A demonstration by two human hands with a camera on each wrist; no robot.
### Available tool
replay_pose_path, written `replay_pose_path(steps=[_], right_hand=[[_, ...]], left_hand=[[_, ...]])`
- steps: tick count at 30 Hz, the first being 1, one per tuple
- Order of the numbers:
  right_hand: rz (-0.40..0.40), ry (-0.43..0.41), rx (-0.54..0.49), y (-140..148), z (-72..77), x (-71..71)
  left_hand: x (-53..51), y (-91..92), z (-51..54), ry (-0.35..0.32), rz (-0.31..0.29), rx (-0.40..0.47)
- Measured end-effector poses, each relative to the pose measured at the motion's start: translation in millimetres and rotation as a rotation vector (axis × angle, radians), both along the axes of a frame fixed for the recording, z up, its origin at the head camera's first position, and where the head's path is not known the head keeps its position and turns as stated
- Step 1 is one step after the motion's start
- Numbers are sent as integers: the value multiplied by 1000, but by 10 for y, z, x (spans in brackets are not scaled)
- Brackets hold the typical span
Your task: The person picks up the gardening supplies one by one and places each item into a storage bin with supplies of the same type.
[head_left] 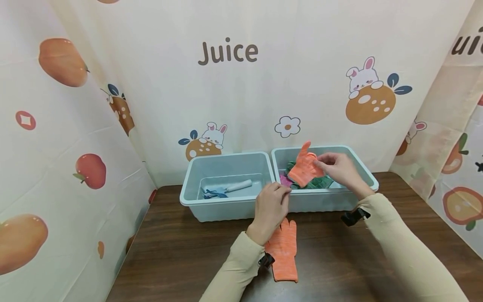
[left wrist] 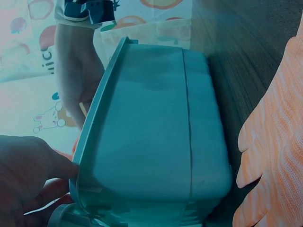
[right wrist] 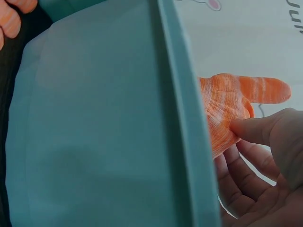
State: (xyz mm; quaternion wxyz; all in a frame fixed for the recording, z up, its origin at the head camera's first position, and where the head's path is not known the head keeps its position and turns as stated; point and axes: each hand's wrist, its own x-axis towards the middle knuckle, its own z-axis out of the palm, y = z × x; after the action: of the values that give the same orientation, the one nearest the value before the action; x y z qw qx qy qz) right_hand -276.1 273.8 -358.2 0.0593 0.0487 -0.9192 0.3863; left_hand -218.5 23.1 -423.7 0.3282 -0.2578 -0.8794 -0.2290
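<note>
An orange knit glove (head_left: pixel 302 168), partly folded with one finger sticking up, is pinched by my right hand (head_left: pixel 337 167) above the right bin (head_left: pixel 320 201). In the right wrist view, the thumb presses on the bunched cloth of that glove (right wrist: pixel 225 104). My left hand (head_left: pixel 269 207) holds the front left corner of the same bin's rim, its thumb (left wrist: pixel 64 165) on the edge. A second orange glove (head_left: pixel 284 251) lies flat on the table below, fingers toward the bins and partly hidden by the left wrist.
Green and pink cloth items (head_left: pixel 318 183) lie inside the right bin. Beside it stands the left bin (head_left: pixel 222 205), holding a white tube-like item (head_left: pixel 239 185) and a blue item (head_left: pixel 215 193). Both stand on a dark wooden table (head_left: pixel 181 260) before a printed curtain (head_left: pixel 241 96).
</note>
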Motion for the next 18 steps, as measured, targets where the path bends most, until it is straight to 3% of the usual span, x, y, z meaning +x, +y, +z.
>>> replay_pose_path(steps=[7, 18], right_hand=[[22, 22, 35, -15, -101, -28], [57, -37, 64, -8, -186, -18]], left_hand=[[-4, 8, -6, 0, -2, 9], [-4, 12, 5, 4, 11, -2]])
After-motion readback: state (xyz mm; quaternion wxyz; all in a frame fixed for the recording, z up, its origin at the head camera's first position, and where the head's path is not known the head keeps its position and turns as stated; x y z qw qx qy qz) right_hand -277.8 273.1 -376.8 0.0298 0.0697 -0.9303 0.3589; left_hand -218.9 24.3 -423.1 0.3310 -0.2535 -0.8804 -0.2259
